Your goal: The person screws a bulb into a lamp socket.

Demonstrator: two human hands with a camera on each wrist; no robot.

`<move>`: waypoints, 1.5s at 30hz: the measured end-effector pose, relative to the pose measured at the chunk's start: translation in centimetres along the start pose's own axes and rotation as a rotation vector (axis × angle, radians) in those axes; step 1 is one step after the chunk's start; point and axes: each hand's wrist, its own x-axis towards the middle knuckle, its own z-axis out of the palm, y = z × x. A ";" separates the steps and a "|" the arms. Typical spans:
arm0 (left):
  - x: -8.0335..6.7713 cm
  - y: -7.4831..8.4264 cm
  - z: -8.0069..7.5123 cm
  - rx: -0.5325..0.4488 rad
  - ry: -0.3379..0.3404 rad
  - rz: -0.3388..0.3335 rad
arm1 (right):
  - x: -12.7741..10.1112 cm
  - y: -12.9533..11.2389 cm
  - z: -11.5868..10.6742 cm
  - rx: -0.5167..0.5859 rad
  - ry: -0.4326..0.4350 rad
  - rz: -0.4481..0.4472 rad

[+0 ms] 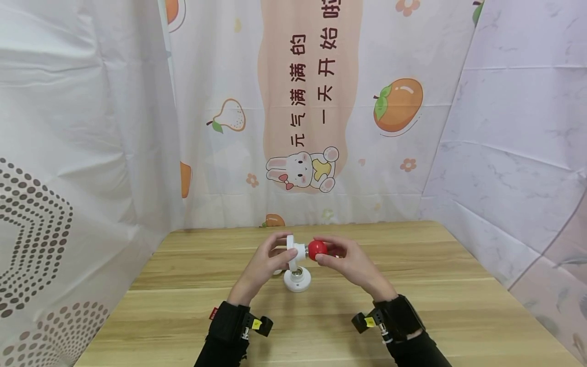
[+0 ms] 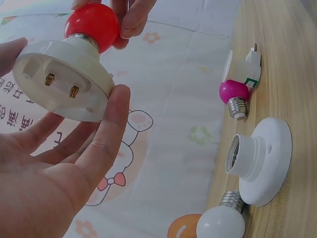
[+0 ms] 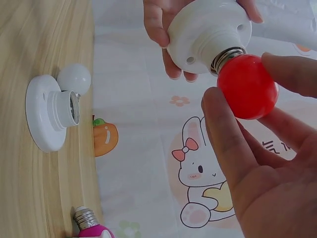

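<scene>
A white round lamp holder (image 1: 292, 259) is gripped by my left hand (image 1: 259, 265), thumb and fingers around its base. Two brass contacts show on its underside in the left wrist view. My right hand (image 1: 353, 262) pinches a red light bulb (image 3: 247, 89) between thumb and fingers. The bulb's metal screw end sits at the holder's socket mouth, with some thread visible outside; how deep it reaches I cannot tell. Both are held above the table. Below them, a second white lamp holder (image 2: 270, 161) stands on the table, its socket facing up.
Beside the standing holder lies a white bulb (image 3: 74, 79). A magenta bulb (image 2: 233, 92) lies further along the wooden table (image 1: 206, 290), next to a white round piece with a plug (image 2: 251, 67). A printed curtain (image 1: 220, 168) hangs behind the table.
</scene>
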 end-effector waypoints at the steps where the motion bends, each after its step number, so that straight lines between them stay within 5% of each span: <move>1: 0.0 0.0 0.0 0.000 -0.001 0.001 | 0.0 0.0 0.0 0.007 -0.004 0.003; 31: 0.0 0.0 0.0 0.008 -0.009 -0.005 | 0.3 0.1 0.7 0.120 0.015 0.004; 39: 0.0 0.0 0.1 0.002 -0.018 -0.011 | 0.0 -0.3 0.8 0.003 0.094 -0.111; 45: 0.0 0.0 -0.1 -0.001 -0.010 -0.010 | 0.0 -0.1 0.5 0.005 0.022 -0.246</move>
